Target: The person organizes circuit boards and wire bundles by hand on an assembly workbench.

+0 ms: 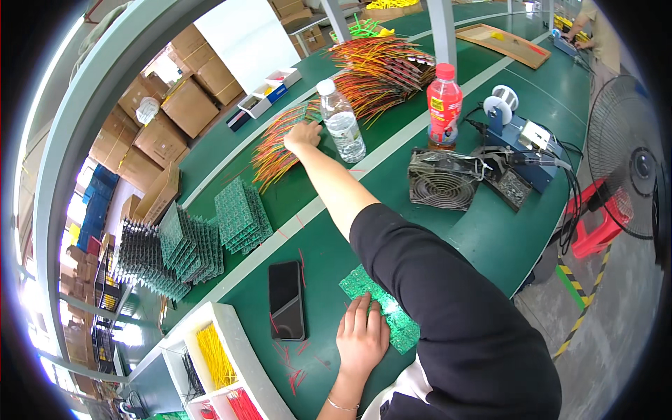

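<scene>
My left hand lies with its fingers flat on a green circuit board on the near part of the table. My sleeve covers part of that board's right side. Reaching far forward, my right hand is closed at a pile of circuit boards with red, orange and yellow wires. What its fingers hold is hidden. Just right of it stands a clear water bottle with a white cap. A black phone lies left of my left hand, with loose red wires below it.
Stacked green boards stand at the left. A white compartment box holds yellow, red and black wires. A larger wired-board pile lies beyond. To the right are a red drink bottle, a small fan and a blue soldering unit.
</scene>
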{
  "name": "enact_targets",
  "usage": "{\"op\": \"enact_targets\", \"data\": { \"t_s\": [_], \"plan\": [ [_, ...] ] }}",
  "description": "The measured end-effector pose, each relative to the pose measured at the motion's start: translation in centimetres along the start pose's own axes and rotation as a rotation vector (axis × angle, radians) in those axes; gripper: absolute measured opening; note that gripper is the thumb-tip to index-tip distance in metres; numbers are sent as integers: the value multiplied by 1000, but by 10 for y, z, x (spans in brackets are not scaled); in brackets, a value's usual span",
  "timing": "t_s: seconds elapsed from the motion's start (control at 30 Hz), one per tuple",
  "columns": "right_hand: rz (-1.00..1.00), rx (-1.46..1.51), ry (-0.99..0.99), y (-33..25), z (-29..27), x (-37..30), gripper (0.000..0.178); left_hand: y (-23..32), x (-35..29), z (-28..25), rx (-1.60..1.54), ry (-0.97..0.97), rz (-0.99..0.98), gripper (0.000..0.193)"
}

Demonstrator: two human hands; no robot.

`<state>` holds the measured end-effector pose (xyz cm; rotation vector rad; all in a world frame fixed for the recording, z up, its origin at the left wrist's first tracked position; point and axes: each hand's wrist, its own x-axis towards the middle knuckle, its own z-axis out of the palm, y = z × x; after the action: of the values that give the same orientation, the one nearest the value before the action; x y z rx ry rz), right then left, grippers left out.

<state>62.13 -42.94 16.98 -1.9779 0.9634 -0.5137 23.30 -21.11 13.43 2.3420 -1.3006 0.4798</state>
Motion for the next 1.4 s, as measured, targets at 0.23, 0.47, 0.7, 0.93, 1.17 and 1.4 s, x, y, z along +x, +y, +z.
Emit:
{"op": "enact_targets", "data": {
  "t_s": [0.23,0.47,0.7,0.93,1.17,1.4],
  "plan": [
    [-246,-48,82,-2,-14,-57,58,1,3,-1,36,8,-3,22],
    [-627,-127,-246,-29,-102,-88,31,-1,7,1,46,57,16,19],
    [-1189,714,-260,32,-276,-227,8,3,1,-1,-37,36,-62,20],
    [-1175,514,-178,195,-405,-270,10,21,5,4,-8,23,14,21],
    [-530,540,176,320,-414,-253,8,35,15,-3,96,-109,-15,26],
    [-348,419,39,337,-414,-238,7,61,1,-23,134,-119,-217,39]
  ]
}}
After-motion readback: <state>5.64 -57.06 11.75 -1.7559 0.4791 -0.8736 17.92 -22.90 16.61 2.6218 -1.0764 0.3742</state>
